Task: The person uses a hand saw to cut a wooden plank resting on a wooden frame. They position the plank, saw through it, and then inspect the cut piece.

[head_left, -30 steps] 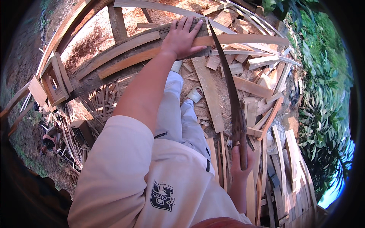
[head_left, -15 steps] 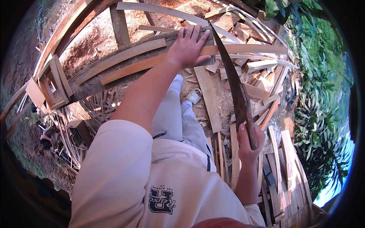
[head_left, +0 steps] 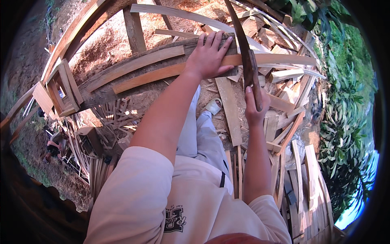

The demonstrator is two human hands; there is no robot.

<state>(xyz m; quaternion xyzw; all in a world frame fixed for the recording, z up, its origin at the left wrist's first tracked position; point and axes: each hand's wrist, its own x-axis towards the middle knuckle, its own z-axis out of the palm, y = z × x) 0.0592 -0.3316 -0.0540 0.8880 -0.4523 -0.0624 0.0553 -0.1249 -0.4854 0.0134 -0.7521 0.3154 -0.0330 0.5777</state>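
My left hand (head_left: 209, 55) lies with fingers spread on a long reddish wooden strip (head_left: 148, 78), pressing it against a weathered plank bench (head_left: 101, 96). The strip runs past the bench's right end, and its free part (head_left: 286, 59) sticks out to the right. In my right hand (head_left: 256, 106) is the wooden handle of a handsaw (head_left: 240, 32), its dark blade pointing away from me. The saw crosses the strip just beyond the bench end; whether its teeth touch the wood I cannot tell. A second, paler strip (head_left: 140, 64) rests on the bench farther away.
A small wooden frame (head_left: 61, 89) stands at the bench's left end. Offcuts (head_left: 284, 91) and sawdust cover the ground at the right. A board (head_left: 228, 110) lies near my foot. Stacked planks (head_left: 310, 175) sit at lower right, beside leafy plants (head_left: 343, 134).
My right hand has pushed the saw forward and away from me, straightening the arm. My left hand stays on the strip. The whole view has shifted slightly.
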